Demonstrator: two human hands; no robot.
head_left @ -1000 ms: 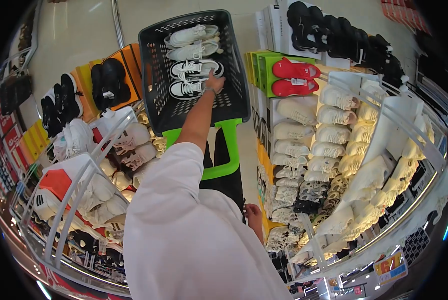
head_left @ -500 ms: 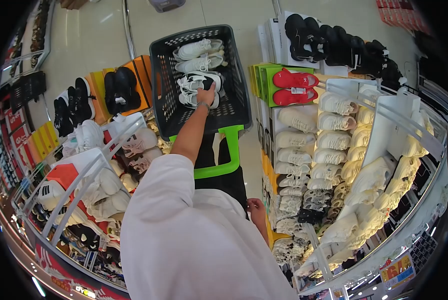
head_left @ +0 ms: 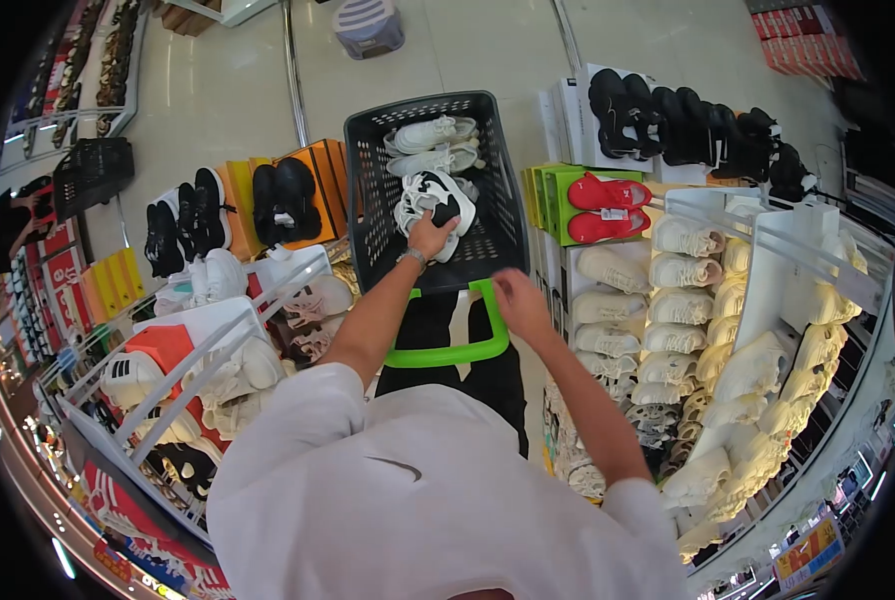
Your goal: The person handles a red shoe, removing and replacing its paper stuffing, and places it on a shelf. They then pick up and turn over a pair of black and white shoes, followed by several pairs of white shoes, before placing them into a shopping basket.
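Note:
My left hand (head_left: 431,237) reaches into a dark grey basket (head_left: 513,215) and grips a pair of white-and-black sneakers (head_left: 435,200), which sit tilted near its middle. Two pale sneakers (head_left: 433,147) lie beyond them, toward the basket's far end. The basket's bright green handle (head_left: 448,355) points toward my body. My right hand (head_left: 520,300) is beside the right arm of that handle, its fingers curled; whether they hold anything is hidden.
Red shoes (head_left: 610,208) rest on a green box at the right, above rows of white shoes (head_left: 683,305). Black shoes (head_left: 286,200) stand on boxes at the left. A lilac stool (head_left: 368,28) is on the floor ahead.
My right hand has come up from beside my body to the green handle. The white-and-black sneakers have turned and tilted in my left hand. The basket appears lower and farther right in view.

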